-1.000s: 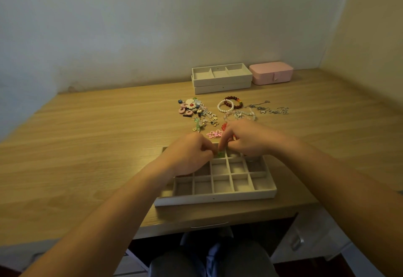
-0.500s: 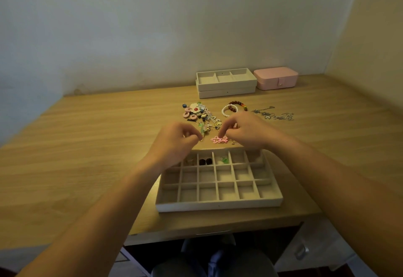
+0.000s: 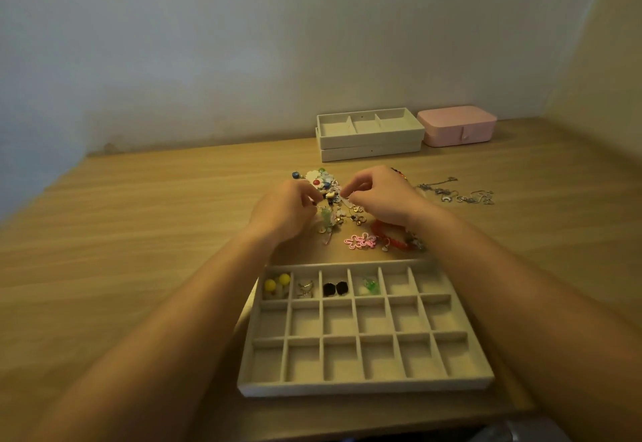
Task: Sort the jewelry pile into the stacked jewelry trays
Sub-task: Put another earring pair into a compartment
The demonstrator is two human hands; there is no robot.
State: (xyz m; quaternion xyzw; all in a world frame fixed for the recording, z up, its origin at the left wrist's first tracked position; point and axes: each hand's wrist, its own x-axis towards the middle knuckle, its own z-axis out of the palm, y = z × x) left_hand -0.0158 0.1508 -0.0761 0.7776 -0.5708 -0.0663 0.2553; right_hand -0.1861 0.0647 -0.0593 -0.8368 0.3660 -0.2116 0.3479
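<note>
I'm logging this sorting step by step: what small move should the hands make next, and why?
Probably lift the small piece that the right hand seems to pinch clear of the jewelry pile and drop it in the near tray's fifth far-row cell. The first four hold yellow, silver, black and green pieces; the fifth looks empty.

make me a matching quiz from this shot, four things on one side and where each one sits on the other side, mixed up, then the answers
Things
1. yellow earrings
2. black earrings
3. pink box
4. silver chains

Places
A. on the bare table, to the right of the right hand
B. compartment tray, far row, leftmost cell
C. at the back of the table, right of the stacked trays
D. compartment tray, far row, third cell from the left

Pairs: 1-B, 2-D, 3-C, 4-A
</note>
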